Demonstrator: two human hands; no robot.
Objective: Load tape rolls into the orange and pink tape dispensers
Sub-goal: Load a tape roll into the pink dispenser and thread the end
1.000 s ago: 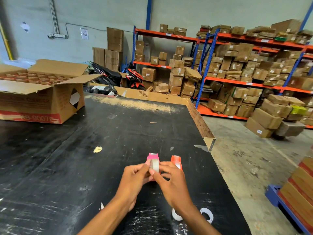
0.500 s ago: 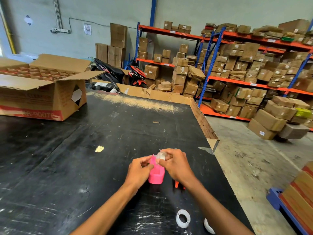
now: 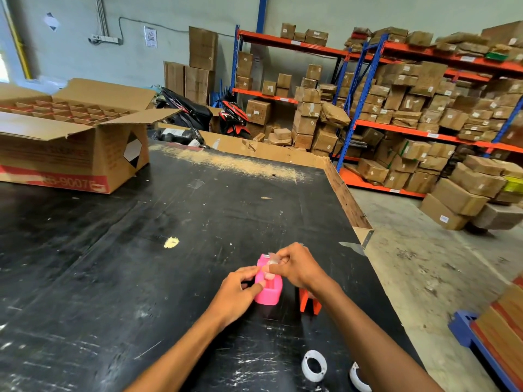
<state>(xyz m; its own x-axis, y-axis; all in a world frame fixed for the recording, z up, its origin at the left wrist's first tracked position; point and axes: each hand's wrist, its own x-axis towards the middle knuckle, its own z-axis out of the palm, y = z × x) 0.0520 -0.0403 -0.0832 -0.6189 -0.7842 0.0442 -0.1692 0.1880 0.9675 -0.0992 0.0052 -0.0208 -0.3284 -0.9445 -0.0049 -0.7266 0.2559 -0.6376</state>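
Observation:
The pink tape dispenser stands on the black table in front of me. My left hand grips its left side. My right hand pinches a strip of clear tape over the dispenser's far end, near the cutter. The roll inside is mostly hidden by my fingers. The orange dispenser sits just right of the pink one, largely covered by my right wrist. Two white tape rolls lie near the table's front edge: one flat, another partly behind my right forearm.
An open cardboard box with dividers sits at the table's back left. A cardboard rim lines the table's right edge. Shelves of boxes and parked motorbikes stand beyond. A blue pallet is at the right.
A second ago both hands held a tape roll above the two dispensers. Now the roll sits in the pink dispenser, my left hand steadies it and my right pulls the tape end forward.

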